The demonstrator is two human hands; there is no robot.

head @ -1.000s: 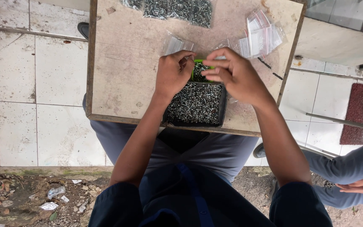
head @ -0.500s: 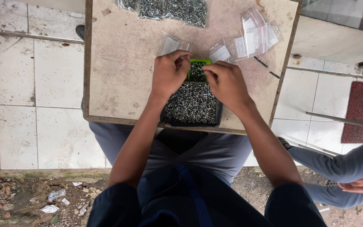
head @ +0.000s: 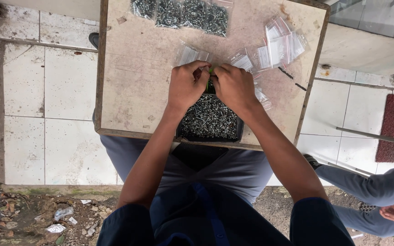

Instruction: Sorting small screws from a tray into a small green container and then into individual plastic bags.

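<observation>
On the surface [head: 128, 91], the left hand [head: 185, 86] and right hand [head: 235, 86] have been drawn together over the screw tray [head: 208, 120]. Both grips are pinched on a small bag [head: 209, 73], probably green-topped, apparently being sealed.

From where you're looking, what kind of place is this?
Probably an informal outdoor packing spot by a tiled porch, not a factory. A worn wooden board on the person's lap holds a black tray of screws, clear bags, and filled bags.

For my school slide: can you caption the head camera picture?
Two hands, left hand and right hand, meet over a black tray of screws on a worn table.
</observation>
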